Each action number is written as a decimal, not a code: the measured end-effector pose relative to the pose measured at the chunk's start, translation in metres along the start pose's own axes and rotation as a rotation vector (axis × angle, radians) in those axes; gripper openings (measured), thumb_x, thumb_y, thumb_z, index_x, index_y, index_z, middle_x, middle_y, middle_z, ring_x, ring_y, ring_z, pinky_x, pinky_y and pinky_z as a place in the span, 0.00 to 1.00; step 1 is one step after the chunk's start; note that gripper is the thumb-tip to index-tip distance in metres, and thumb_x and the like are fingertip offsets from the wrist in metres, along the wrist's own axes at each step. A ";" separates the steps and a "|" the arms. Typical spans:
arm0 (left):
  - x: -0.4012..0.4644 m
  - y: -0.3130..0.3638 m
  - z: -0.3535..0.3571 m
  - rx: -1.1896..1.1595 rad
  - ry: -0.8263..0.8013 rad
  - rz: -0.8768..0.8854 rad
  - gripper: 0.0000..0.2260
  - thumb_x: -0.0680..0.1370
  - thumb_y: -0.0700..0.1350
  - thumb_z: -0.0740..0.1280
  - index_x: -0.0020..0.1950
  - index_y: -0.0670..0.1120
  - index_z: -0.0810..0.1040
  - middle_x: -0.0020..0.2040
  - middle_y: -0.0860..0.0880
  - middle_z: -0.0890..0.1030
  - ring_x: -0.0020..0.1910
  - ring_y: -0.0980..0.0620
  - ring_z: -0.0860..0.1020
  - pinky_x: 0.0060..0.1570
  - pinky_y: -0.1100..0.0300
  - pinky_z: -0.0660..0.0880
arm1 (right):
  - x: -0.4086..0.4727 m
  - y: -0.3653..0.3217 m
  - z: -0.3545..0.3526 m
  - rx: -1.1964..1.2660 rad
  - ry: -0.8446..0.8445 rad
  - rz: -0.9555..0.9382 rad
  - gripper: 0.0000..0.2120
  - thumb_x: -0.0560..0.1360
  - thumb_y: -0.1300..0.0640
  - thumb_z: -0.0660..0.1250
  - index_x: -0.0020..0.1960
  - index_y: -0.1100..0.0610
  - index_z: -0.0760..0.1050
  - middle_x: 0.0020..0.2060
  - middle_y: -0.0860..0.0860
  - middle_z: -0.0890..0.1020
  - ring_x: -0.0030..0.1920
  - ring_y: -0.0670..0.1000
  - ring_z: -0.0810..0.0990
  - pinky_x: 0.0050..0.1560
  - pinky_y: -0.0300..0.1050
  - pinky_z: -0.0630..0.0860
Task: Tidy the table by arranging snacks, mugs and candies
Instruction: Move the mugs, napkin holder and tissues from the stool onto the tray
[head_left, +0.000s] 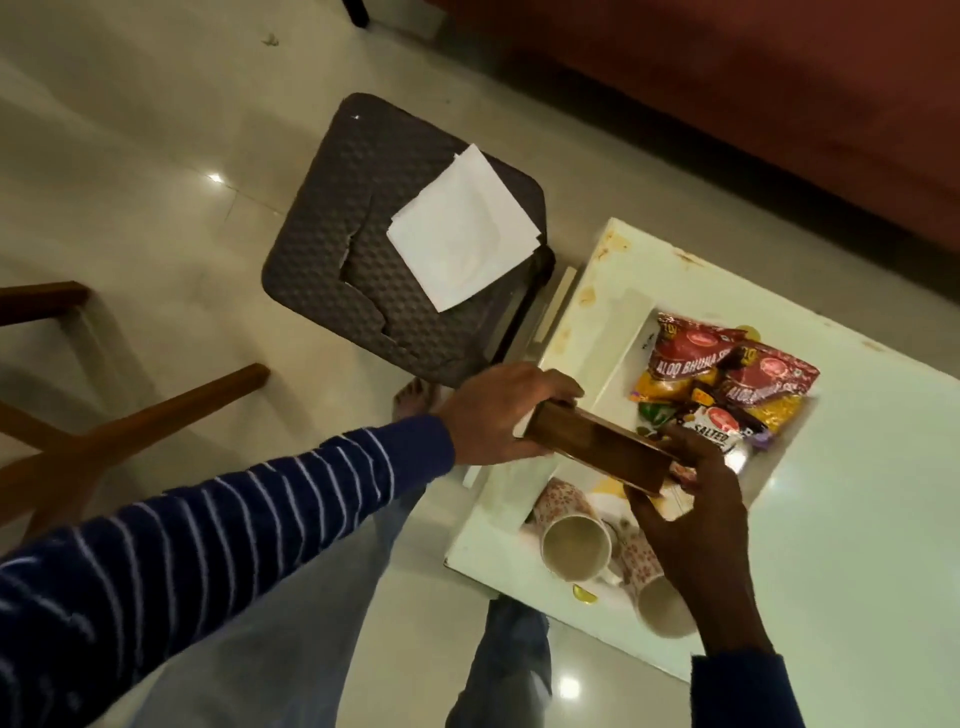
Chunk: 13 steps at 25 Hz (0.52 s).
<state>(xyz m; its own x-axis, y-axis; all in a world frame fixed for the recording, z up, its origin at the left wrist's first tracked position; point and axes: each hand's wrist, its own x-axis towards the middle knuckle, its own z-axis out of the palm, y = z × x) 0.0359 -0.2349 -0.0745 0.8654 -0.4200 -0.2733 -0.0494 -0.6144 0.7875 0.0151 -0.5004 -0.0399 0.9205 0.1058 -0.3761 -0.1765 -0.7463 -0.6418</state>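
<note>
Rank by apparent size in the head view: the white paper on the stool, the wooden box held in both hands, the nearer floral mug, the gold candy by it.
1. White paper
2. Wooden box, though nearer the camera, so real size is unsure
3. Floral mug
4. Gold candy

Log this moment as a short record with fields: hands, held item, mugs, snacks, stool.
left hand: grips one end of the wooden box
right hand: grips the other end
wooden box: held above the white table
mugs: two floral ones, lying on their sides near the table edge
snack packets: piled on the table beyond the box
stool: dark, white paper on it
</note>
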 end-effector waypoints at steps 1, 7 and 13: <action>0.011 0.008 0.017 0.058 -0.065 0.041 0.25 0.72 0.51 0.75 0.67 0.48 0.74 0.59 0.47 0.80 0.58 0.49 0.76 0.57 0.53 0.73 | -0.009 0.022 -0.008 -0.082 0.004 -0.004 0.32 0.66 0.62 0.80 0.65 0.47 0.71 0.61 0.48 0.78 0.60 0.55 0.76 0.58 0.60 0.77; 0.052 0.029 0.092 0.216 -0.269 0.084 0.27 0.71 0.51 0.76 0.69 0.51 0.74 0.54 0.45 0.82 0.53 0.45 0.77 0.50 0.52 0.76 | -0.031 0.103 -0.019 -0.107 0.006 0.170 0.30 0.66 0.62 0.80 0.65 0.49 0.75 0.60 0.53 0.80 0.59 0.60 0.78 0.56 0.64 0.78; 0.055 0.016 0.116 0.293 -0.240 0.043 0.28 0.71 0.53 0.76 0.69 0.53 0.74 0.53 0.45 0.82 0.52 0.45 0.78 0.51 0.52 0.76 | -0.023 0.123 -0.005 -0.016 -0.057 0.242 0.29 0.68 0.62 0.78 0.65 0.45 0.74 0.64 0.52 0.79 0.62 0.58 0.78 0.63 0.59 0.76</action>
<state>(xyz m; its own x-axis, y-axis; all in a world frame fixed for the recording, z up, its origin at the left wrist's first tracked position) 0.0251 -0.3453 -0.1413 0.7195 -0.5730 -0.3923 -0.2539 -0.7429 0.6194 -0.0257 -0.5978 -0.1066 0.8309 -0.0403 -0.5550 -0.3832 -0.7646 -0.5181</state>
